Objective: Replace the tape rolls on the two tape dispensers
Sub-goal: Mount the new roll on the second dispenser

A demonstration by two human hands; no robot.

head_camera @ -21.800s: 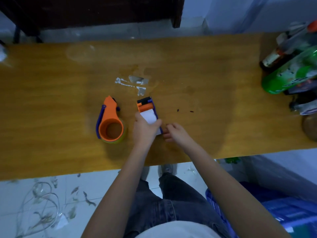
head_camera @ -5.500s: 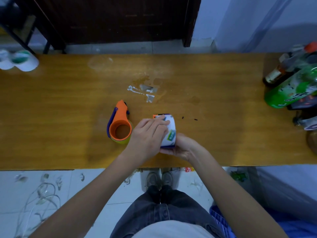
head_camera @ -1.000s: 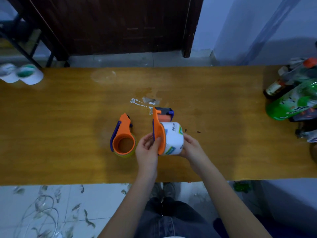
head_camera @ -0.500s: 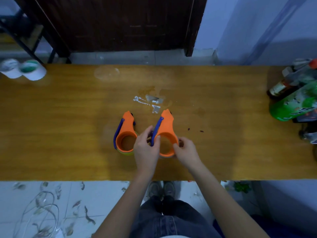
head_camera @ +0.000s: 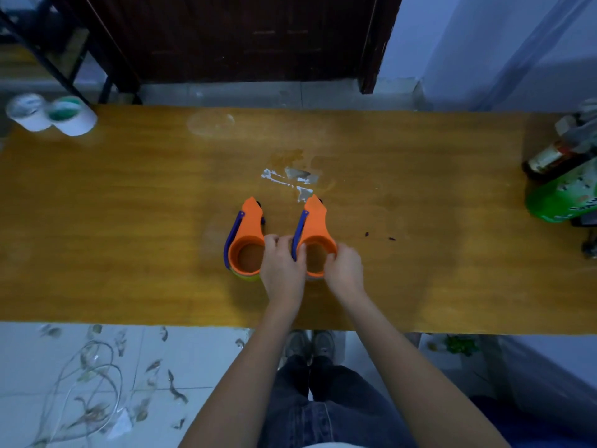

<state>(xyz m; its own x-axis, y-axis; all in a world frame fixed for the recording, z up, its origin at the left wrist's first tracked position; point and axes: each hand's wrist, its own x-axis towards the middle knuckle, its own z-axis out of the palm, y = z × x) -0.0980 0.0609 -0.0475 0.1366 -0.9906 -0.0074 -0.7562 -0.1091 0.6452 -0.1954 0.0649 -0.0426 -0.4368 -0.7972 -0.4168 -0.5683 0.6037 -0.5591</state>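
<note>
Both hands — L hand (head_camera: 283, 267), R hand (head_camera: 344, 270) — grip right dispenser (head_camera: 315, 232) btwn them.

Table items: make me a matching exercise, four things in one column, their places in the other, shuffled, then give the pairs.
Things:
1. right dispenser
2. left dispenser
3. white tape rolls
4. green bottle

Places:
A. far left corner of the table
B. right edge of the table
C. flat on the table, no hand on it
D. between the left hand and right hand

Pairs: 1-D, 2-C, 3-A, 4-B
</note>
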